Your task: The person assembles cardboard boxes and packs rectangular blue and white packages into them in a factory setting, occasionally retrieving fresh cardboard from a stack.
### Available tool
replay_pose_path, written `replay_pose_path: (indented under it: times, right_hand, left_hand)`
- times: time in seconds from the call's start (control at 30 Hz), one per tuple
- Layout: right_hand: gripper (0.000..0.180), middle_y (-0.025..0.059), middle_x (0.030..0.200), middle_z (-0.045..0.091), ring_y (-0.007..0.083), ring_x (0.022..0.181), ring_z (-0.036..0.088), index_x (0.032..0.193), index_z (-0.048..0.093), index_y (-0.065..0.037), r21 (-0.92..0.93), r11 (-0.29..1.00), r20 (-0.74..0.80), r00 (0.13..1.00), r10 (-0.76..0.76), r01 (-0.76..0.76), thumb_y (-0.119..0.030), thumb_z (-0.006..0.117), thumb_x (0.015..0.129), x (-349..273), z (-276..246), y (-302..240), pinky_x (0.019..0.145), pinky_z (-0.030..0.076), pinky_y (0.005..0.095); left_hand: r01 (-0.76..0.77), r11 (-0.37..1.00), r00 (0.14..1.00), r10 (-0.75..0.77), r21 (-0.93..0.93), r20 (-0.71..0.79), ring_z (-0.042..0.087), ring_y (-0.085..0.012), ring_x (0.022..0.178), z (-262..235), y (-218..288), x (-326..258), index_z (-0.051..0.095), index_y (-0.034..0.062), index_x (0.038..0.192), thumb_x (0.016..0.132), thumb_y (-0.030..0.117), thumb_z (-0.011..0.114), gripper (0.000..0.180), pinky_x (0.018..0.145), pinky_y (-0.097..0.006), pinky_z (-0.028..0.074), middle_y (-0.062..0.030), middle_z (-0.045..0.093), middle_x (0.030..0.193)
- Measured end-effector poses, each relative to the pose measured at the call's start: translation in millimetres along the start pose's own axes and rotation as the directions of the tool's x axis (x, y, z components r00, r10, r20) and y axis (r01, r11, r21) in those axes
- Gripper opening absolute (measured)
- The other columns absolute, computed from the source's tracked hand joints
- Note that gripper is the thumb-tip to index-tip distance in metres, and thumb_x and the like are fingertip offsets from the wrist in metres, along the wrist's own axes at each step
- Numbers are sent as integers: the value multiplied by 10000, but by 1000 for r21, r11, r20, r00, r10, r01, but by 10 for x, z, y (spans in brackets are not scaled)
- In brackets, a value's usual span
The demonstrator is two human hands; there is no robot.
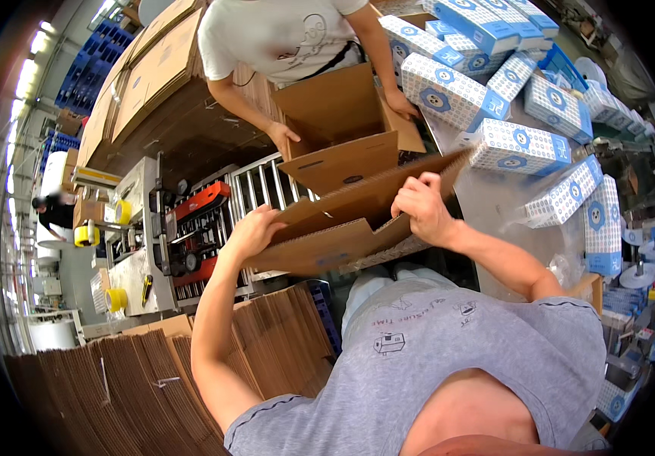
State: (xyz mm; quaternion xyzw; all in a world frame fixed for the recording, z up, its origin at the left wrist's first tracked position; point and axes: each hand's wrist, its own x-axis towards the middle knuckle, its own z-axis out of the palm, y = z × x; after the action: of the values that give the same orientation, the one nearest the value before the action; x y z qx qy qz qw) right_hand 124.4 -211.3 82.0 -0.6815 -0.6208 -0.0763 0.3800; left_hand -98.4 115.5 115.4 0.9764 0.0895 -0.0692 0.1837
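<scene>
Between my hands is a brown cardboard box (316,247), partly unfolded, its flaps standing up. At its left end my left hand (253,232) is closed over the edge of the cardboard. My right hand (425,207) grips the right part, fingers curled over a flap near a notch. Just beyond it, a co-worker in a white shirt holds another open carton (343,156) with both hands, one at each side. The undersides of my fingers are hidden by the cardboard.
Metal rollers (255,186) and a red-and-black taping machine (198,205) stand to the left. Blue-and-white packages (521,148) cover the metal table (487,201) on the right. Stacks of flat cardboard (115,380) fill the lower left; more cartons (153,68) rise behind. Yellow tape rolls (116,299) lie far left.
</scene>
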Motion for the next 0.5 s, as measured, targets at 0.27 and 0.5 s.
replay_pose_path:
  times: [0.27,0.5]
  right_hand:
    - [186,-27,583,524,193,715,523,557,501,-144,465,863,566,684,-461,197,-165,639,679,224,-833,46,932,389,348]
    - [479,126,1456,484,292,1379,416,1280,601,-175,-294,890,454,871,-189,347,-150,630,802,-144,179,544,1158,246,544]
  left_hand:
    - [11,636,515,-665,-771,-541,456,-59,569,662,425,-39,556,52,1089,806,-48,618,307,560,-245,406,64,457,614]
    - [47,698,837,-417,-715,-353,599,-256,567,1787,1365,822,576,25,1000,968,156,605,139,588,-358,507,-103,568,675]
